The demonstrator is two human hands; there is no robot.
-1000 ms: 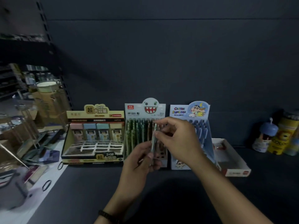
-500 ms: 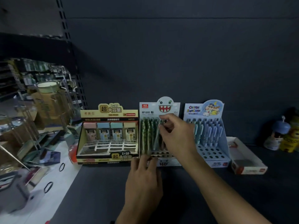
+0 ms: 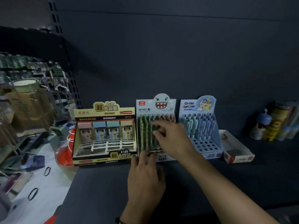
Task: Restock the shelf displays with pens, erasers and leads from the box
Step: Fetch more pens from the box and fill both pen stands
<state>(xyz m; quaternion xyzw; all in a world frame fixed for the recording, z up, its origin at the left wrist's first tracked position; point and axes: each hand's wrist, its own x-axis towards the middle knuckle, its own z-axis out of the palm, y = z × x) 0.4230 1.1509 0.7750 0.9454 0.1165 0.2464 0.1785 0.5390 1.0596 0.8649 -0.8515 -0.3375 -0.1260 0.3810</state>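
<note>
Three displays stand in a row on the dark shelf. The gold lead display on the left holds a back row of lead cases, with bare slots in front. The middle pen display with a toothy monster header is packed with green and brown pens. The blue cartoon pen display has pens at the back and bare holes in front. My left hand lies flat, its straight fingers touching the middle display's front edge. My right hand hovers over the middle display's pens with fingers spread, fingertips at the pen tops.
A low white box lies right of the blue display. Bottles and tubes stand at the far right. Left of the shelf are a red object, black rubber bands on a white surface, and cluttered racks.
A second ago both hands held a pen in front of the displays. The right hand set it into the middle display; the left hand dropped to that display's front edge.
</note>
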